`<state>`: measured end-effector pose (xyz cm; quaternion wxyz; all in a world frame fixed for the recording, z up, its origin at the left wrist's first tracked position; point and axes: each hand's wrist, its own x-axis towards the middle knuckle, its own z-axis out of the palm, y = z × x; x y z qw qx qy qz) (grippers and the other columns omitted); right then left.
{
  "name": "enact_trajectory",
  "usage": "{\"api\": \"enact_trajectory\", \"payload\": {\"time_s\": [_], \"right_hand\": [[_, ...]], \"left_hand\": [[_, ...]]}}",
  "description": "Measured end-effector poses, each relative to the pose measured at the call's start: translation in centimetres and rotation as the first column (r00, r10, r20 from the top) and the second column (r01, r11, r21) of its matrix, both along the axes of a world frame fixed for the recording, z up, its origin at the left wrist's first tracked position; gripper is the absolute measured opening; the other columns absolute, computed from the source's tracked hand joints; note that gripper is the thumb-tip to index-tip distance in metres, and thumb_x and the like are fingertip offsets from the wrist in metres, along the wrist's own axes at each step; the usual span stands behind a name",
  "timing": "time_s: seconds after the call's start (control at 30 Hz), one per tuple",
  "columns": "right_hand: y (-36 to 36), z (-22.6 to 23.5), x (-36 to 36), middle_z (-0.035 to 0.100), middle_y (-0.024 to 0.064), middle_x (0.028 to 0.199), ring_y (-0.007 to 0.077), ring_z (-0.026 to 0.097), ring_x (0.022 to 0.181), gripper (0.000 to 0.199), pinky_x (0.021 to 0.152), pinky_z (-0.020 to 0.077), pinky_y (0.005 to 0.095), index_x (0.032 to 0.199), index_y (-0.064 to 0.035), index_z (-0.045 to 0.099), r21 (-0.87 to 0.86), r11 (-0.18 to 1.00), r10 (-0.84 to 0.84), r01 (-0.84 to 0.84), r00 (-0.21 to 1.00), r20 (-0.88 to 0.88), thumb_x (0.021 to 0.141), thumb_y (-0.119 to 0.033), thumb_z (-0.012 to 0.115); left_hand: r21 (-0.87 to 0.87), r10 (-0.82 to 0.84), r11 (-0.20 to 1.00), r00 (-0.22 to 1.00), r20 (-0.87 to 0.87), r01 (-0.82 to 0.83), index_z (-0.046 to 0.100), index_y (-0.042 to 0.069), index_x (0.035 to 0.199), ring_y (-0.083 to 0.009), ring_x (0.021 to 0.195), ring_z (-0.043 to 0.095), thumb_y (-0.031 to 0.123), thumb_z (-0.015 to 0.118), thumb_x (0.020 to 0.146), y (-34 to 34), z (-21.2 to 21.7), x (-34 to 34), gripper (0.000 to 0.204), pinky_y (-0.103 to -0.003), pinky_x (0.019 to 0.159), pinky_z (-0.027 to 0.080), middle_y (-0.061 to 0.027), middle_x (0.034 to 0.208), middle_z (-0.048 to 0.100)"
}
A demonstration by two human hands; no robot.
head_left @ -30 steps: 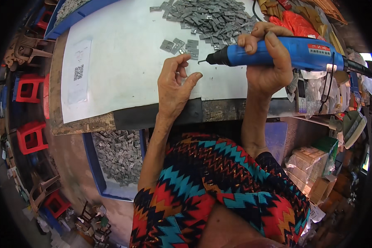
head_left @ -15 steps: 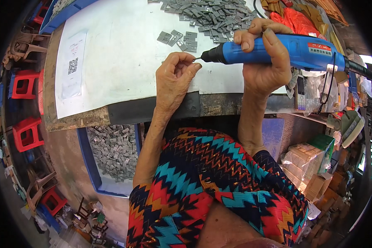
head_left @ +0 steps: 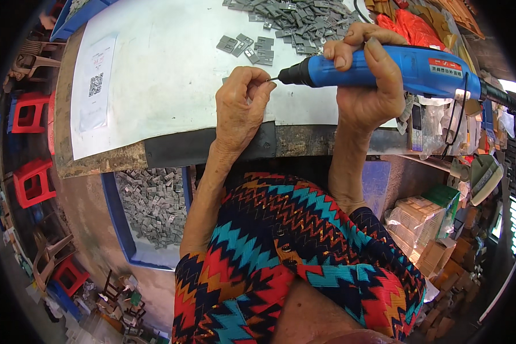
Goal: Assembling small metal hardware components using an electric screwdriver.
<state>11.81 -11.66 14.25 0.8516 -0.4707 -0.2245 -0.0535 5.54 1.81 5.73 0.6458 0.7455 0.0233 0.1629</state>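
- A blue electric screwdriver with a black nose (head_left: 395,69) is gripped by the right hand (head_left: 364,86); its bit meets the pinched fingers of the left hand (head_left: 241,106), whose small part is hidden.
- Beyond the screwdriver, a heap of small grey metal plates (head_left: 304,20) lies on the white-topped bench (head_left: 172,63).
- Since earlier, the view has shifted slightly; the grips are unchanged.

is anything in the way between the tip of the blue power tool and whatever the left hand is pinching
Nothing visible is. The blue power tool in the right hand points its thin bit straight at the left hand fingertips, with only bare white sheet beneath. The pinched piece itself is hidden by the fingers.
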Motion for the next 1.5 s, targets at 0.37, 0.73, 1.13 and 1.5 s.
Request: {"api": "enact_trajectory", "payload": {"time_s": [0.37,0.73,1.13,1.5], "right_hand": [[-0.38,-0.18,0.13,0.053,0.0167,0.085,0.0191,0.052,0.058,0.019,0.066,0.0417,0.0421,0.095,-0.0028,0.052,-0.025,1.0,0.011,-0.011,1.0,0.019,0.077,-0.005,0.047],[-0.39,-0.1,-0.02,0.053,0.0166,0.085,0.0191,0.051,0.058,0.018,0.066,0.0414,0.0418,0.095,-0.0027,0.051,-0.051,0.999,0.005,-0.004,1.0,0.02,0.078,-0.005,0.046],[-0.21,-0.41,-0.16,0.053,0.017,0.086,0.0188,0.052,0.059,0.022,0.066,0.0421,0.0417,0.098,-0.0023,0.049,-0.063,0.997,0.05,-0.046,0.997,0.058,0.077,-0.005,0.044],[-0.26,-0.25,-0.16,0.053,0.0164,0.086,0.0186,0.052,0.058,0.021,0.066,0.0414,0.0415,0.096,-0.0028,0.052,-0.088,0.996,0.036,-0.031,0.997,0.065,0.076,-0.005,0.046]], "left_hand": [[0.095,0.002,0.995,1.0,-0.011,-0.001,0.057,0.001,0.084,-0.0048,0.059,0.045,0.004,0.062,0.077,-0.06,0.04,-0.11,0.009,-0.019,0.053,0.038,-0.0003,0.07,0.054],[0.095,-0.008,0.995,0.999,0.053,0.003,0.055,0.001,0.079,-0.0122,0.053,0.047,0.0,0.062,0.073,-0.21,-0.15,0.01,0.009,-0.026,0.049,0.039,-0.0066,0.073,0.054],[0.089,-0.026,0.996,0.995,0.098,0.017,0.055,0.001,0.078,-0.015,0.057,0.05,-0.002,0.059,0.073,-0.27,-0.11,0.05,0.007,-0.027,0.05,0.039,-0.0072,0.073,0.053],[0.134,-0.037,0.991,0.996,0.076,0.027,0.055,0.0,0.08,-0.0181,0.058,0.052,0.0,0.058,0.074,-0.3,-0.02,-0.13,0.008,-0.028,0.051,0.042,-0.0095,0.075,0.054]]}}
